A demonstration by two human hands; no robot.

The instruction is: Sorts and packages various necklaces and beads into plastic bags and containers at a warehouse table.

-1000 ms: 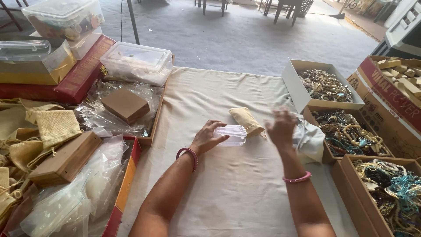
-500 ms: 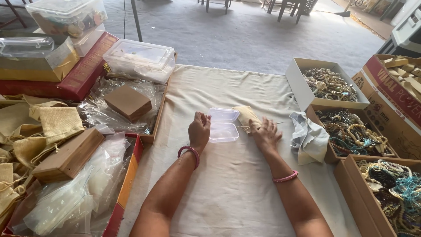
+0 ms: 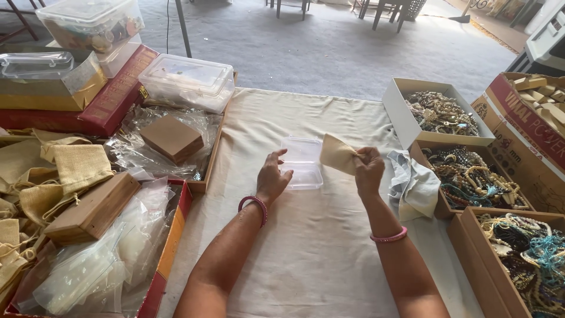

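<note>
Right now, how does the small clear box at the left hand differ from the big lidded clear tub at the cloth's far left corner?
The small clear box lies open, lid folded back, and looks empty; the big lidded tub is shut. The small box is much smaller and shallower. The left hand touches the small box's near edge; nothing touches the tub. The small box sits on the cream cloth; the tub rests off it. Both are clear plastic rectangles.
</note>
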